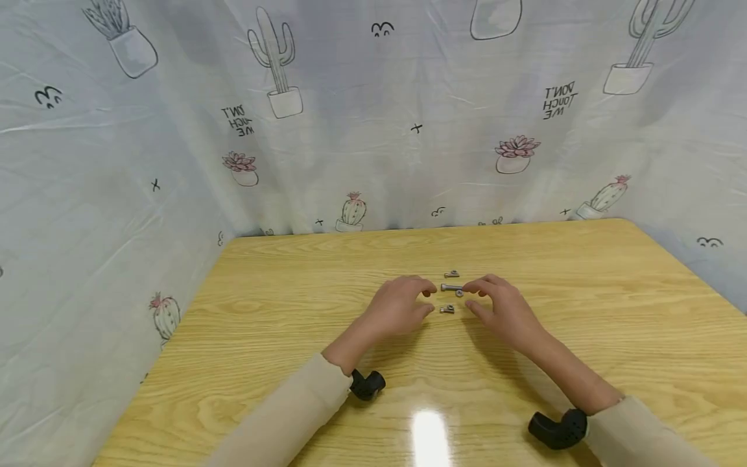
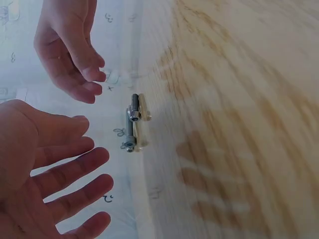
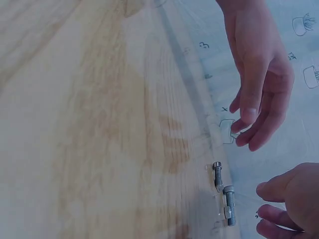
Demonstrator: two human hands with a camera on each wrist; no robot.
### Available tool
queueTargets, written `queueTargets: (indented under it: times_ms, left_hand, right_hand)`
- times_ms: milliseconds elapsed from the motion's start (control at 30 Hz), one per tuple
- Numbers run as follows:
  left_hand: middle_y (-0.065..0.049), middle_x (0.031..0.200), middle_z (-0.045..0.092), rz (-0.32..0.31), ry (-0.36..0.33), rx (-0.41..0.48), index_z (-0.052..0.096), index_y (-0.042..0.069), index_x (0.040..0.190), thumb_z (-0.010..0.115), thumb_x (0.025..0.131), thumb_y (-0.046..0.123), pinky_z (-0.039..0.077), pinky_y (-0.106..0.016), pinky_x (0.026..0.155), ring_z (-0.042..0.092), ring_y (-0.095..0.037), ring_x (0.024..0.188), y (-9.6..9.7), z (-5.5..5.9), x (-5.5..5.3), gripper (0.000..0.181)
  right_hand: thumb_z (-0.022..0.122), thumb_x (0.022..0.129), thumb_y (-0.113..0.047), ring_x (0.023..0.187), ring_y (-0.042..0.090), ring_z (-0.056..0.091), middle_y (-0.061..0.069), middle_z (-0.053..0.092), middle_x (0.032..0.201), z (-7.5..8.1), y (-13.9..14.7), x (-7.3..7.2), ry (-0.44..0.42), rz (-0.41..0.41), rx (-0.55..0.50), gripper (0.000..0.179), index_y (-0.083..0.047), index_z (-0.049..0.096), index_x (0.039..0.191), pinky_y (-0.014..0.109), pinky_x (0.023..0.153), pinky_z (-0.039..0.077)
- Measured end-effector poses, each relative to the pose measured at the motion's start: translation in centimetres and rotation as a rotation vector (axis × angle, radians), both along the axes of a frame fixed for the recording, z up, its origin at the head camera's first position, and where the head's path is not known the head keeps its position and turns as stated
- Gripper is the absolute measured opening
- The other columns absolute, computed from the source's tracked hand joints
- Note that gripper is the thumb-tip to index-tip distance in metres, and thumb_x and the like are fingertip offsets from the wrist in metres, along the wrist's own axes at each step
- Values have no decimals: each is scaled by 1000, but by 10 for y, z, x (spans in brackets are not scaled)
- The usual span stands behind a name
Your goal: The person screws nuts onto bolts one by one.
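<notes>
Three metal socket-head bolts lie on the wooden table, each with a nut beside it. In the head view they form a short column: a small far bolt (image 1: 449, 275) with its nut (image 1: 454, 272), a longer middle bolt (image 1: 451, 287) with its nut (image 1: 459, 294), and a small near bolt (image 1: 446, 311). To their left hovers my left hand (image 1: 403, 305), fingers relaxed and spread, holding nothing. My right hand (image 1: 506, 312) is on the other side, its index fingertip overlapping the middle bolt's end in the head view. Nothing shows between its fingers in the right wrist view.
A pale wooden table (image 1: 280, 292) spreads around the hardware, with a bright light reflection near its front. Behind and at the sides hangs a white curtain (image 1: 362, 143) printed with cacti. Black wrist devices (image 1: 558, 429) sit at both sleeve cuffs.
</notes>
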State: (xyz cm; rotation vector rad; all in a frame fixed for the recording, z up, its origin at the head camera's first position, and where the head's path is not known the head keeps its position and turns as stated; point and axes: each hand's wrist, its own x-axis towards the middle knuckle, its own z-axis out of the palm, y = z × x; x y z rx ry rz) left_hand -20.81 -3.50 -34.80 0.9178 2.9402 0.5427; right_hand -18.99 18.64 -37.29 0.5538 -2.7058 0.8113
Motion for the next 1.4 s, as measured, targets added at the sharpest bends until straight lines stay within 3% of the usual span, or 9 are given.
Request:
queueTargets:
  times_ms: [167, 400, 1067, 1233, 1400]
  left_hand:
    - [4, 109, 68, 7, -39, 27, 67, 18, 120, 64, 94, 29, 52, -30, 81, 63, -14, 99, 3, -3, -4, 28]
    - [6, 93, 67, -5, -120, 82, 70, 17, 106, 67, 92, 25, 47, -21, 67, 58, -6, 79, 7, -6, -11, 16]
    - [6, 90, 66, 36, -217, 55, 70, 17, 102, 71, 89, 24, 47, -21, 65, 57, -6, 75, 21, -8, -24, 15]
    - [7, 86, 64, 65, -283, 115, 70, 18, 95, 74, 87, 23, 47, -22, 65, 57, -7, 74, 21, -12, -29, 11]
    - [7, 86, 66, 98, -354, 205, 73, 20, 93, 77, 84, 22, 48, -23, 67, 58, -7, 76, 19, -17, -35, 10]
  right_hand:
    - [69, 88, -8, 91, 31, 62, 13, 66, 104, 0, -2, -3, -1, 20, -8, 21, -3, 70, 108, 44, 75, 54]
    - [69, 88, -8, 88, 26, 60, 10, 69, 100, 0, -2, -9, -36, 40, 7, 15, -6, 72, 103, 42, 75, 51]
    - [69, 87, -5, 85, 22, 62, 8, 71, 97, -5, 0, -23, -81, 76, -22, 13, -5, 73, 99, 36, 72, 52]
    - [69, 88, -7, 80, 18, 61, 8, 71, 96, -9, 3, -25, -109, 70, -74, 14, -6, 73, 102, 25, 63, 50]
    - [68, 89, -6, 79, 18, 61, 8, 71, 96, -9, 6, -29, -123, 87, -106, 15, -6, 72, 103, 24, 60, 49]
